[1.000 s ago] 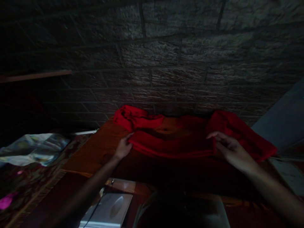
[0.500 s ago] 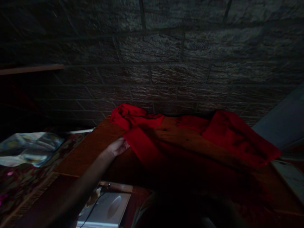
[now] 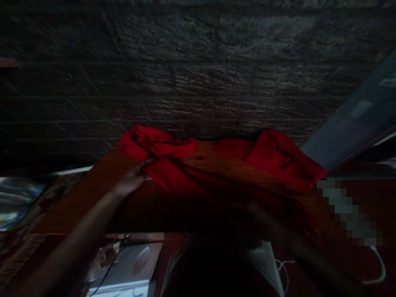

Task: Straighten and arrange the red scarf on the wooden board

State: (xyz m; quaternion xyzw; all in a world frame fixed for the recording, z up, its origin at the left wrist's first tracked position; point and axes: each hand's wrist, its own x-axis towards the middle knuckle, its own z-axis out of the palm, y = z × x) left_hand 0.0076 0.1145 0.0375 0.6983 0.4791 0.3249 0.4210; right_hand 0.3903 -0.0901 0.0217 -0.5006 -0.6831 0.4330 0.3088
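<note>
Red cloth [image 3: 168, 177] lay sideways ahead; my left hand [image 3: 133, 181] rested flat on its left end; the right hand [image 3: 250, 214] was too dark to tell.

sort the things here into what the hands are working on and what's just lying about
In hand: red cloth, touched at its edge by the left hand; wooden table it lies on.
Lying about: white device with a cable, shiny sheet, grey panel, white cord.
</note>
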